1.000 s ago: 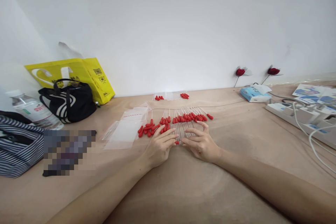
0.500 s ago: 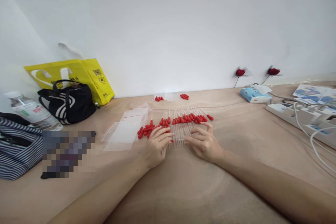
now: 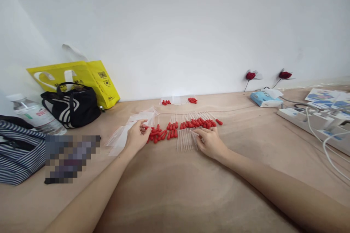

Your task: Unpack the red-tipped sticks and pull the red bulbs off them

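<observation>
Several clear glass droppers with red rubber bulbs [image 3: 191,128] lie in a row on the beige table [image 3: 175,189], with a looser heap of red-bulbed ones [image 3: 160,133] to their left. My left hand [image 3: 136,136] rests over a stack of clear zip bags [image 3: 128,131] and pinches a bag's edge, with a red bulb at its fingertips. My right hand [image 3: 209,140] lies on the right end of the dropper row, fingers curled onto the glass tubes.
A yellow bag [image 3: 82,78], a black bag [image 3: 71,105], a water bottle [image 3: 32,114] and a striped bag [image 3: 19,153] stand at the left. Filled bags [image 3: 179,100] lie by the wall. At the right are a tissue pack [image 3: 264,98], a power strip with cables [image 3: 314,120] and leaflets [image 3: 328,98].
My left hand has left the dropper row and moved left to the stack of zip bags. My right hand has shifted slightly up along the row.
</observation>
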`<state>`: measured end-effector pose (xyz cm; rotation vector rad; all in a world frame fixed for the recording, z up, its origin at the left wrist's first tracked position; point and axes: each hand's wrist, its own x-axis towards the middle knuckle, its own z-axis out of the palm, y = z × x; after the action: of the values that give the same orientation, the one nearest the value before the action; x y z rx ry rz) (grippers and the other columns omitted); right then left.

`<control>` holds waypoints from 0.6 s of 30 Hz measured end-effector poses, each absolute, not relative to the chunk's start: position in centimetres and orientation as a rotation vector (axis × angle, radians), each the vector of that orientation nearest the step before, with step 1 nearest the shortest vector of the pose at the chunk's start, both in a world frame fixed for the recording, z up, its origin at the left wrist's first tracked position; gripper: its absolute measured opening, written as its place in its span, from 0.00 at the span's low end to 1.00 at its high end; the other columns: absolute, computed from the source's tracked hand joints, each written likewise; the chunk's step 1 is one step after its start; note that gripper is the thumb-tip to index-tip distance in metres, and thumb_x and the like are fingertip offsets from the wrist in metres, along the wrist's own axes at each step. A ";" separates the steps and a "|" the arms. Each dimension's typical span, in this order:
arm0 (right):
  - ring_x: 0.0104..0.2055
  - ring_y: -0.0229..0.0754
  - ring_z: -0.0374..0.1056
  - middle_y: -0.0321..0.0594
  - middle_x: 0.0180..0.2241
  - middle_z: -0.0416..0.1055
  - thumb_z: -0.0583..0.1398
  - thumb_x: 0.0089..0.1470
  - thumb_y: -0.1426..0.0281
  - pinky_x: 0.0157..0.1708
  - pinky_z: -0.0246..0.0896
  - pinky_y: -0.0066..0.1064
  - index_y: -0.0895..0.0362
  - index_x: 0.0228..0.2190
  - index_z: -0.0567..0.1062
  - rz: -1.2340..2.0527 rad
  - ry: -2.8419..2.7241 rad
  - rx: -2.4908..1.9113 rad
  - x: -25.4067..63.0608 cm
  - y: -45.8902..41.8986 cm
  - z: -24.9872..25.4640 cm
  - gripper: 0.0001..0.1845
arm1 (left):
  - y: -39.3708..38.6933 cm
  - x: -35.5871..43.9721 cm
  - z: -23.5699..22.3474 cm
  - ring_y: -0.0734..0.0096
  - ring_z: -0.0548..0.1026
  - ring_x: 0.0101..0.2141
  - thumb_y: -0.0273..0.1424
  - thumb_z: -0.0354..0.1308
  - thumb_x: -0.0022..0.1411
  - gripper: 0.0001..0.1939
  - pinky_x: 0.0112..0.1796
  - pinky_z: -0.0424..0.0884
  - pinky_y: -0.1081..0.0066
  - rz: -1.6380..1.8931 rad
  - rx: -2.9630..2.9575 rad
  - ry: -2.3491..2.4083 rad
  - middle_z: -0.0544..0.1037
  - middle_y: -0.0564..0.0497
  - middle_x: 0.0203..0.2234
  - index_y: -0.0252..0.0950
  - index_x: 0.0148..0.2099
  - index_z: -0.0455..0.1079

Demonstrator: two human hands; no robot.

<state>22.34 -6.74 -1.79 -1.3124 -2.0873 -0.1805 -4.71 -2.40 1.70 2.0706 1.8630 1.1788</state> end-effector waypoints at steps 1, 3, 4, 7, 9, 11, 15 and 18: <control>0.26 0.34 0.63 0.36 0.25 0.70 0.50 0.49 0.77 0.32 0.41 0.31 0.57 0.33 0.72 -0.175 -2.085 -1.333 22.1 -6.7 -1.6 0.13 | -2.1 -5.1 1.5 0.73 0.69 0.25 0.34 0.54 0.48 0.19 0.29 0.67 0.73 1.164 2.015 1.906 0.70 0.52 0.26 0.32 0.43 0.64; 0.25 0.34 0.63 0.37 0.25 0.71 0.50 0.48 0.77 0.32 0.40 0.32 0.58 0.29 0.71 -0.210 -2.083 -1.404 21.5 -6.6 -1.4 0.10 | -1.9 -5.4 1.3 0.73 0.69 0.25 0.37 0.54 0.47 0.16 0.29 0.67 0.73 1.157 1.954 1.982 0.70 0.52 0.25 0.34 0.39 0.64; 0.26 0.35 0.63 0.38 0.25 0.71 0.50 0.48 0.77 0.32 0.40 0.32 0.58 0.28 0.70 -0.241 -2.088 -1.447 21.2 -6.5 -1.2 0.10 | -1.9 -5.4 1.2 0.72 0.69 0.25 0.38 0.54 0.47 0.15 0.30 0.67 0.73 1.148 1.940 2.015 0.71 0.52 0.25 0.35 0.37 0.64; 0.28 0.38 0.64 0.41 0.26 0.70 0.51 0.47 0.78 0.31 0.39 0.33 0.59 0.25 0.70 -0.301 -2.142 -1.552 20.6 -6.5 -1.0 0.09 | -2.0 -5.1 1.2 0.71 0.70 0.25 0.42 0.54 0.47 0.14 0.30 0.66 0.73 1.077 1.936 2.044 0.72 0.53 0.23 0.36 0.30 0.65; 0.29 0.40 0.64 0.42 0.26 0.69 0.51 0.47 0.77 0.31 0.39 0.33 0.59 0.23 0.70 -0.291 -2.183 -1.595 20.2 -6.5 -0.9 0.09 | -2.2 -5.0 1.3 0.70 0.70 0.26 0.44 0.51 0.49 0.15 0.30 0.65 0.73 1.032 1.940 2.022 0.73 0.52 0.22 0.36 0.28 0.66; 0.29 0.40 0.64 0.43 0.26 0.69 0.51 0.48 0.76 0.30 0.39 0.34 0.59 0.21 0.70 -0.261 -2.200 -1.616 19.9 -6.7 -0.8 0.09 | -2.2 -5.0 1.5 0.69 0.71 0.27 0.45 0.48 0.51 0.18 0.31 0.65 0.73 1.015 1.928 2.026 0.74 0.52 0.22 0.36 0.27 0.67; 0.31 0.41 0.63 0.43 0.27 0.68 0.50 0.50 0.73 0.31 0.40 0.34 0.59 0.22 0.70 -0.228 -2.202 -1.592 19.7 -6.8 -0.8 0.11 | -1.9 -5.2 1.8 0.69 0.71 0.28 0.44 0.47 0.52 0.17 0.30 0.64 0.74 0.922 1.929 2.138 0.76 0.52 0.27 0.37 0.31 0.70; 0.30 0.39 0.62 0.41 0.27 0.68 0.50 0.52 0.72 0.32 0.40 0.34 0.58 0.24 0.72 -0.241 -2.145 -1.541 20.1 -6.7 -0.8 0.12 | -0.9 -5.1 2.1 0.67 0.71 0.32 0.42 0.46 0.52 0.16 0.31 0.64 0.73 0.723 1.939 2.209 0.76 0.52 0.33 0.40 0.34 0.70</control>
<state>20.12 -6.74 -0.83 -1.5411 -2.1451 -0.2410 -5.14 -0.95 2.08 1.9385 2.2093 0.7233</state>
